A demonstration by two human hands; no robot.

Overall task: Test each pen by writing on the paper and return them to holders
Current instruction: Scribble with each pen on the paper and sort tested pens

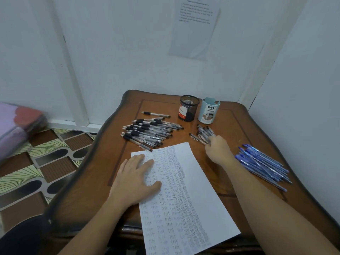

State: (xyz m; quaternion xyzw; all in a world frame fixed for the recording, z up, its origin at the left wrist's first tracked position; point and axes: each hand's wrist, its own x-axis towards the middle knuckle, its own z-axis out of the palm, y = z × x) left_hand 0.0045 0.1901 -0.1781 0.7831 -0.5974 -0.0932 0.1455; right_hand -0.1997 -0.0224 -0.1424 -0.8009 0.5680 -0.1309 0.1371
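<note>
Left hand lies flat, fingers straight, pressing the written paper at frame centre. Right hand curls its fingers around a cluster of pens on the bench, just below the black mesh holder and the pale blue holder.

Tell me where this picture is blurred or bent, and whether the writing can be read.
Head view: the wide lens bends the table edge; the pink bundle at far left is smeared; the wall sheet print is unreadable; on the paper, "Test" reads near the left hand, denser columns do not; fingers of the right hand blur; light is even.
</note>
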